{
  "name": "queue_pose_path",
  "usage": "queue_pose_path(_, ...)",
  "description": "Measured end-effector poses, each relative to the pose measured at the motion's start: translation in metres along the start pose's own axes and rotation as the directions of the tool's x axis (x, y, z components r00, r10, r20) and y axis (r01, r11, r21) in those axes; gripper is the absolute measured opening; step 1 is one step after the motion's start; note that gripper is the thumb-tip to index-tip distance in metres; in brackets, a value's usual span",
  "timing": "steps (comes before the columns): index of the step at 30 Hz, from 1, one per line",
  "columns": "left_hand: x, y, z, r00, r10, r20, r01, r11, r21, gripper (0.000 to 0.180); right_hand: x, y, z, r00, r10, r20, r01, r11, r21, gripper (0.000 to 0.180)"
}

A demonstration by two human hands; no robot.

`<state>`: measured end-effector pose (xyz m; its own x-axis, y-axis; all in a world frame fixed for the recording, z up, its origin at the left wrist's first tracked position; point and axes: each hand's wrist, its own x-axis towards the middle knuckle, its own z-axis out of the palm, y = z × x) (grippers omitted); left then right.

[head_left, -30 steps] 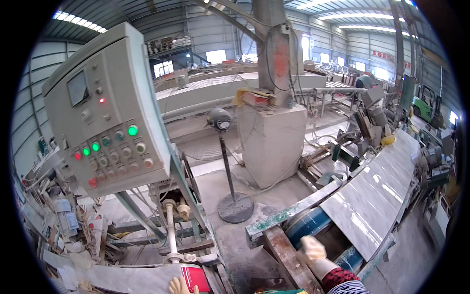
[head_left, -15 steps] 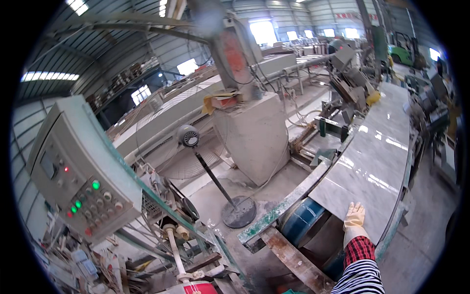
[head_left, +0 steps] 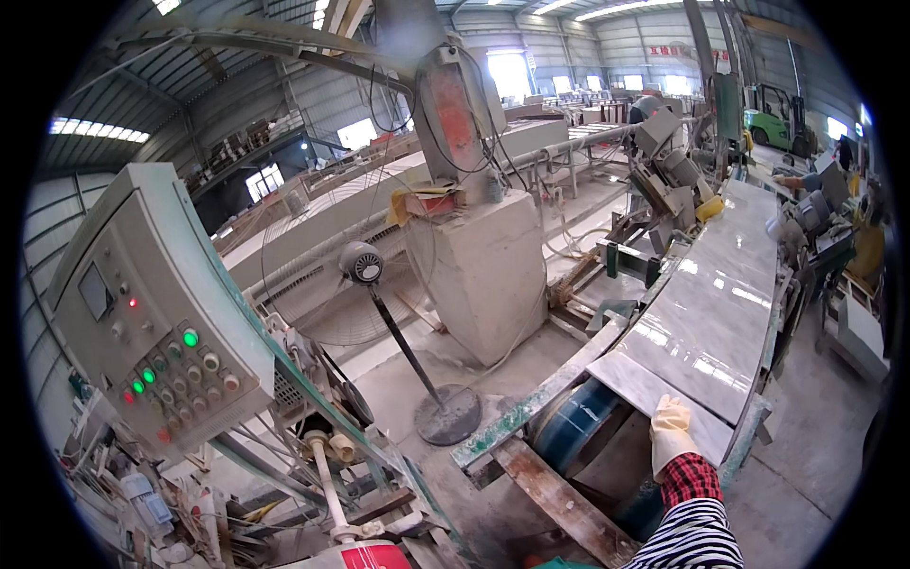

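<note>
My right hand (head_left: 672, 438), in a cream rubber glove, is at the near edge of a narrow grey-white marble slab (head_left: 626, 381). Its fingers are curled over the slab's top; the thumb cannot be made out. A dark joint separates this strip from the longer polished marble slab (head_left: 706, 322) beyond it. Both lie along a conveyor, and the narrow piece overhangs a blue roller or belt drum (head_left: 578, 427). A red checked cuff and a black-and-white striped sleeve cover my right arm. My left hand is out of the picture.
A control cabinet (head_left: 156, 332) with lit buttons stands at left. A motor on a pole (head_left: 403, 341) rises from a round base. Behind is a stone-coloured block (head_left: 479, 275). Grinding machinery (head_left: 806, 223) flanks the conveyor; a green forklift (head_left: 773, 126) is far right.
My right hand has gone from lying flat with fingers spread to curled fingers at the slab's near edge. The joint behind the narrow slab shows more clearly, and the view has shifted slightly.
</note>
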<state>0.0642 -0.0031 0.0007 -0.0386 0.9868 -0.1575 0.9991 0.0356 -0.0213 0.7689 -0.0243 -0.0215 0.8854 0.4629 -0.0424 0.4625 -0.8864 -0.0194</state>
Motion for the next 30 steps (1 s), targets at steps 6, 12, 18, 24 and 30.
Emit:
queue_pose_path(6,-0.02,-0.003,-0.01,0.997,-0.03,-0.066,0.025,0.997,-0.069,0.072,-0.077,-0.025,-0.039,0.986,-0.141,0.092,0.153,0.979,-0.136,0.047)
queue_pose_path(12,-0.026,-0.008,-0.002,0.961,0.016,-0.277,-0.042,0.995,-0.086,0.068,-0.154,-0.048,-0.07,0.913,-0.218,0.345,0.305,0.926,-0.223,0.056)
queue_pose_path(18,-0.023,-0.003,-0.014,0.944,0.062,-0.324,-0.092,0.993,-0.077,0.069,-0.11,-0.004,-0.062,0.948,-0.053,0.315,-0.111,0.87,0.48,0.029)
queue_pose_path(24,-0.015,-0.029,0.013,0.942,-0.015,-0.336,-0.044,0.985,-0.169,0.07,-0.073,-0.008,-0.138,0.827,0.179,0.532,-0.56,0.332,0.759,0.029)
queue_pose_path(30,-0.009,-0.029,0.008,0.976,-0.082,-0.202,0.043,0.981,-0.189,0.066,-0.063,0.009,-0.165,0.955,-0.136,0.262,0.119,0.99,0.08,0.061)
